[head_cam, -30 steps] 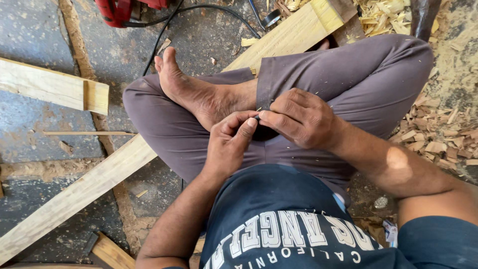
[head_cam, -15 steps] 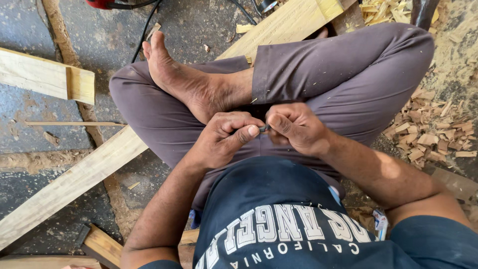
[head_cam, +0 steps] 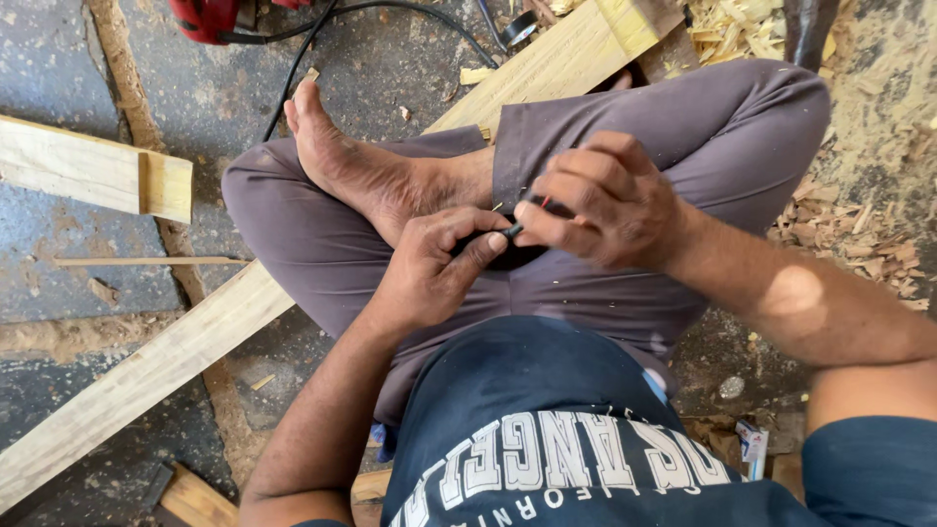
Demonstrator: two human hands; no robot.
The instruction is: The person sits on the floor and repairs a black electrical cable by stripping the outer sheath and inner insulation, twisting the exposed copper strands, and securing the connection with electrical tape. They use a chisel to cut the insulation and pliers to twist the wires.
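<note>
I sit cross-legged on the floor in grey trousers, and both hands meet over my lap. My left hand (head_cam: pixel 429 273) is curled around a small dark object that its fingers mostly hide. My right hand (head_cam: pixel 605 200) pinches a thin dark stick with a red mark (head_cam: pixel 515 230), possibly a pencil, and its tip touches my left thumb. My bare foot (head_cam: pixel 342 166) rests on my thigh just left of the hands.
A long pale wooden plank (head_cam: pixel 146 371) runs diagonally under my legs to the top right. A shorter wood block (head_cam: pixel 98 171) lies at the left, a thin stick (head_cam: pixel 146 261) below it. A red power tool (head_cam: pixel 205 15) with a black cable sits at the top. Wood shavings (head_cam: pixel 849 234) cover the right.
My hands stay joined over my lap. The right hand has drawn slightly up and to the right, and more of the thin stick shows between the fingers.
</note>
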